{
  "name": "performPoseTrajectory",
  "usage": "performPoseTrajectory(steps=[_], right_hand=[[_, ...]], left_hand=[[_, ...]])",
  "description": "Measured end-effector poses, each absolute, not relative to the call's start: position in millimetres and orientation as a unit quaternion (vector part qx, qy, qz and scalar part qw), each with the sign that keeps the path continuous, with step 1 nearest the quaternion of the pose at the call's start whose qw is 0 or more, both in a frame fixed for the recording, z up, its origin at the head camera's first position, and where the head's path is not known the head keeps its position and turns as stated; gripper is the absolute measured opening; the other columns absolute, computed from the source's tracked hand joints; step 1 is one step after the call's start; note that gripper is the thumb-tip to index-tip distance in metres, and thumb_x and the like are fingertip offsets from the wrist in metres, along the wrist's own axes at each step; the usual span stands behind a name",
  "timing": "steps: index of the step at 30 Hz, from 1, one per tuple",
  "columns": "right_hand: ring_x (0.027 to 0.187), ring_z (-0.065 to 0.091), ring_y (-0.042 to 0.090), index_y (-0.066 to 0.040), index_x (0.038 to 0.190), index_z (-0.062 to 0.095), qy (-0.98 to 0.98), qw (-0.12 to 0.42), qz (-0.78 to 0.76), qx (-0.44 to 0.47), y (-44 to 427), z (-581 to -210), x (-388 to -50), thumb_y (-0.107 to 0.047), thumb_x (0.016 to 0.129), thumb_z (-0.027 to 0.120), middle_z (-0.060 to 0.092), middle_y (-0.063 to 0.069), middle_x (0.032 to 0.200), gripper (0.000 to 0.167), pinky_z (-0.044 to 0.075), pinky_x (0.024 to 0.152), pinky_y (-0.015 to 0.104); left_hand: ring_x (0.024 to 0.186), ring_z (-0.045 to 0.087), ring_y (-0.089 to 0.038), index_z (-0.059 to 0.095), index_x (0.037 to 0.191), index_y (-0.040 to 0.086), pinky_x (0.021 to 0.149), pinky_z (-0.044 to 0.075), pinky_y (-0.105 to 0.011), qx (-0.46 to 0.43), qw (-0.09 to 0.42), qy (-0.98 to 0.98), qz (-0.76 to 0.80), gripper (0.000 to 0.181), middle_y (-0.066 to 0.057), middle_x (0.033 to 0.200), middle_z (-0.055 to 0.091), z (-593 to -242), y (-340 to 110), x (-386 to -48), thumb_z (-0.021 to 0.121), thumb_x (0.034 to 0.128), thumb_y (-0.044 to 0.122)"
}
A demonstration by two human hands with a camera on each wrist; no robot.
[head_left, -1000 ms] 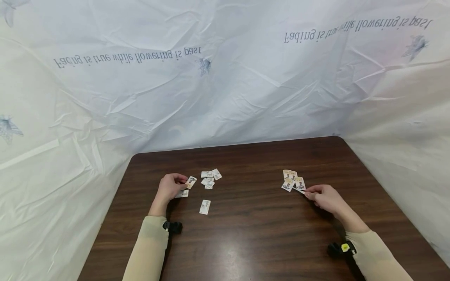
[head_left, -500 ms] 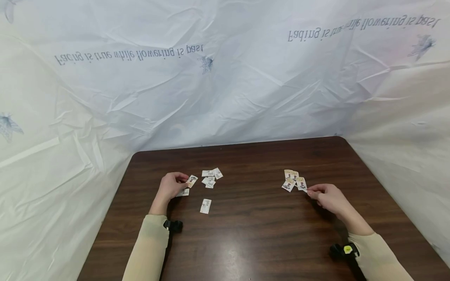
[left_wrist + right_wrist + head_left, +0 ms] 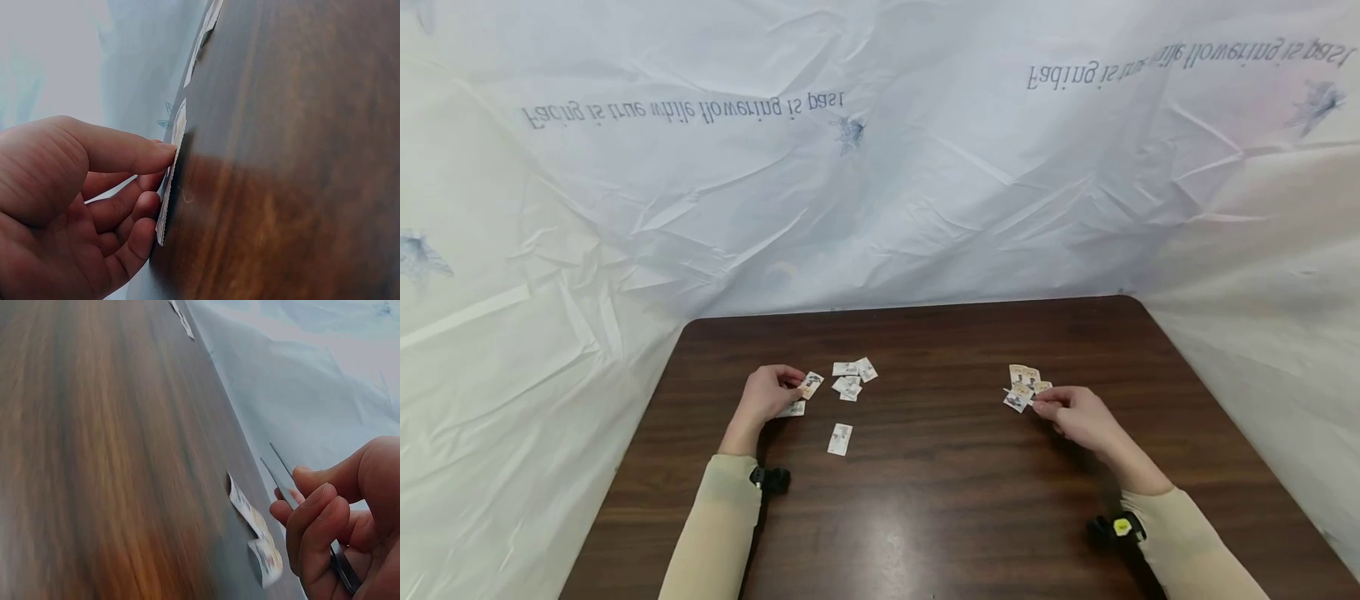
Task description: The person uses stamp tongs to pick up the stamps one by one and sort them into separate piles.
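Note:
My left hand (image 3: 767, 393) is at the left side of the table, pinching a small stamp (image 3: 812, 383) with a yellowish end. The left wrist view shows the thumb on this stamp's face and its toothed edge (image 3: 164, 222) close above the wood. Another stamp (image 3: 793, 409) lies partly under that hand. On the right, my right hand (image 3: 1078, 414) grips metal tweezers (image 3: 282, 486) over a cluster of yellowish stamps (image 3: 1021, 374). In the right wrist view the tweezer tips stand apart with nothing between them, and the stamps (image 3: 251, 515) look curled.
Several pale stamps (image 3: 846, 368) overlap in a group right of my left hand. A single stamp (image 3: 840, 439) lies nearer the front. The dark wooden table (image 3: 925, 450) meets a white printed sheet (image 3: 880, 208) at its back and sides.
My right hand has shifted left, and its fingers now cover part of the right stamp cluster. The left hand keeps its pinch on the stamp, with hardly any movement.

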State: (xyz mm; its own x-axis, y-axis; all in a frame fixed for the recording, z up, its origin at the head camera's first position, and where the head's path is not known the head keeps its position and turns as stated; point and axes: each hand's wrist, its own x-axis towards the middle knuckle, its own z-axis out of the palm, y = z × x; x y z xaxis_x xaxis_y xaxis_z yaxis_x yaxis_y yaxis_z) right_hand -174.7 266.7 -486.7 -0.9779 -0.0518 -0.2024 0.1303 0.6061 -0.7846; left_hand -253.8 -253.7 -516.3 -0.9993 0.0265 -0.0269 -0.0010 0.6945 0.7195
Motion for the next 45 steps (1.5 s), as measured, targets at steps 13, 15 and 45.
performPoseTrajectory(steps=[13, 15, 45], right_hand=[[0.063, 0.056, 0.021, 0.000, 0.116, 0.077, 0.884, 0.084, -0.456, -0.059, 211, -502, -200, -0.017, 0.103, 0.072, 0.060, 0.004, 0.070, 0.022, 0.043, 0.059, 0.032], [0.063, 0.057, 0.020, -0.001, 0.115, 0.078, 0.885, 0.081, -0.453, -0.071, 201, -503, -205, -0.019, 0.103, 0.073, 0.063, 0.005, 0.073, 0.022, 0.044, 0.061, 0.033], [0.083, 0.066, 0.010, -0.014, 0.109, 0.082, 0.883, 0.046, -0.413, -0.218, 43, -509, -244, -0.025, 0.100, 0.077, 0.075, -0.006, 0.095, 0.016, 0.053, 0.078, 0.033]], left_hand=[[0.087, 0.066, -0.024, 0.081, 0.109, 0.003, 0.081, 0.054, -0.043, 0.005, 0.017, 0.919, 0.394, 0.016, -0.009, 0.101, 0.076, -516, -253, -253, 0.079, 0.0938, 0.004], [0.087, 0.066, -0.024, 0.081, 0.109, 0.003, 0.081, 0.054, -0.042, 0.005, 0.015, 0.920, 0.392, 0.015, -0.008, 0.100, 0.076, -516, -253, -253, 0.079, 0.0936, 0.004], [0.085, 0.064, -0.024, 0.080, 0.109, 0.002, 0.077, 0.051, -0.040, 0.010, 0.011, 0.921, 0.390, 0.015, -0.010, 0.101, 0.076, -516, -253, -252, 0.078, 0.0942, 0.003]])
